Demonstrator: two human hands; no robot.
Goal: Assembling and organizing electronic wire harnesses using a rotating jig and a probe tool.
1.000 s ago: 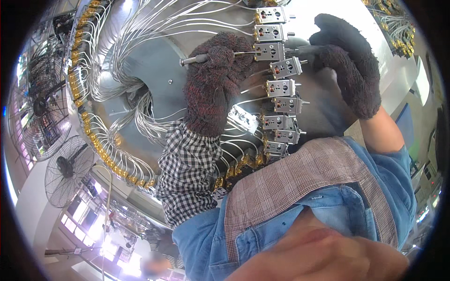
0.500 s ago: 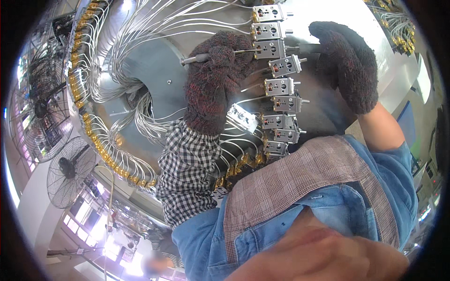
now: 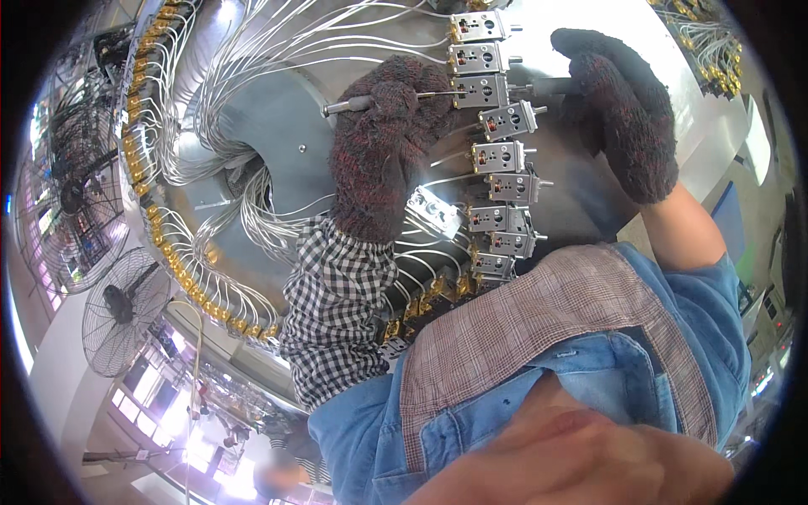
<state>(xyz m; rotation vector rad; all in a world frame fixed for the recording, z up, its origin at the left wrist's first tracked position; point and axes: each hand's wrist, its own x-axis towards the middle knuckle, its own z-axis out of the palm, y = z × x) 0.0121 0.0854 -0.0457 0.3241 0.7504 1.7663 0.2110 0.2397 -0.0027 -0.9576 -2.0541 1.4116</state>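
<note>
My left hand (image 3: 379,135), in a dark knitted glove, is closed round a slim screwdriver (image 3: 349,106) with a metallic handle. The thin shaft runs right, its tip at a small silver metal housing (image 3: 480,91). On that housing's other side, my right hand (image 3: 627,122), also gloved, is closed on a dark cylindrical tool (image 3: 551,87); its end meets the pin sticking out of the housing. The right glove hides most of this tool. Similar silver housings (image 3: 507,121) stand in a column above and below, some tilted. One bright housing (image 3: 433,212) lies loose on its wire beside my left wrist.
White wires (image 3: 261,210) fan across a round metal plate (image 3: 290,109), whose rim carries many brass-coloured parts (image 3: 172,257). A brass cluster (image 3: 715,63) with wires is at upper right. Fans (image 3: 122,303) stand at left; a blurred person (image 3: 282,475) is at lower left.
The housings sit slightly further left in the picture. My right hand has shifted a little up and left with its tool. Both hands keep their hold.
</note>
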